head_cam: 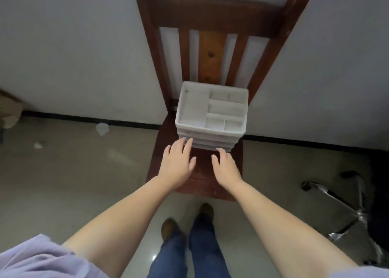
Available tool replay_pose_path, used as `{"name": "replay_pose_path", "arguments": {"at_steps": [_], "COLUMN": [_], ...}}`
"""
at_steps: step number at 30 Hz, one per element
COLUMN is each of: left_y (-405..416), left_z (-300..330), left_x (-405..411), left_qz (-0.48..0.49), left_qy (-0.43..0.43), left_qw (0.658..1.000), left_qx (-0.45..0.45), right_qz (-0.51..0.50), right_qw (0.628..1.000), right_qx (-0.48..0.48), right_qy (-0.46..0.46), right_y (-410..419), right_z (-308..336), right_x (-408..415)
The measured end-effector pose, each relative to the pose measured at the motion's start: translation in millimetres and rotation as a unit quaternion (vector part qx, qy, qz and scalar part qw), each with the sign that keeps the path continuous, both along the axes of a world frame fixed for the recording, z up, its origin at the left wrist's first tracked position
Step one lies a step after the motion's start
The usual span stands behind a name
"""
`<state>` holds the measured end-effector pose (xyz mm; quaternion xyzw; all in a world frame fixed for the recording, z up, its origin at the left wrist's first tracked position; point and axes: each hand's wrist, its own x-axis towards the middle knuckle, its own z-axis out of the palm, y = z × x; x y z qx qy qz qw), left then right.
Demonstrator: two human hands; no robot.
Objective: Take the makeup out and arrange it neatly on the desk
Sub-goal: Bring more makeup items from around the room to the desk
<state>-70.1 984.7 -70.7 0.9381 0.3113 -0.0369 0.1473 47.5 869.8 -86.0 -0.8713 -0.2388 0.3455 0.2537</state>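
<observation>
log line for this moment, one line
stage: reaching | left hand: open, fingertips at organizer front | right hand: open, near front | organizer: on chair seat, top tray empty

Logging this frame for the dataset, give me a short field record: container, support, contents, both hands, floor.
container: white organizer, open compartmented top tray, drawer fronts below
support: wooden chair seat, against the wall
contents: top compartments look empty; no makeup visible
left hand: open, fingers at the organizer's lower front, contact unclear
right hand: open, near the lower front, nothing held
floor: white scraps, chrome chair base at the right
</observation>
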Motion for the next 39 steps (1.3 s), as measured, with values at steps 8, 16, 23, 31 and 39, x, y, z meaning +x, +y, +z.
{"name": "replay_pose_path", "arguments": {"at_steps": [8, 16, 23, 31, 39], "left_y": [58.4, 71.6, 78.8, 86.6, 83.3], "left_z": [-47.2, -55.6, -46.4, -34.1, -30.8], "left_x": [37.6, 35.7, 62.9, 76.4, 74.8], "left_qz": [-0.078, -0.122, -0.118, -0.159, -0.142], "left_qy": [0.036, -0.013, -0.023, 0.064, 0.040], "left_qw": [0.996, 0.990, 0.986, 0.976, 0.986], "left_qx": [0.040, 0.066, 0.117, 0.133, 0.083], "right_qz": [-0.567, -0.624, -0.629, -0.630, -0.628], "right_qw": [0.629, 0.523, 0.516, 0.546, 0.567], "right_qx": [0.260, 0.318, 0.339, 0.319, 0.260], "right_qy": [0.464, 0.486, 0.473, 0.450, 0.465], "right_y": [90.9, 99.6, 96.5, 69.9, 25.9], "right_z": [-49.6, -54.8, -52.9, -57.1, -57.8], "right_x": [39.6, 30.0, 25.8, -0.6, -36.4]}}
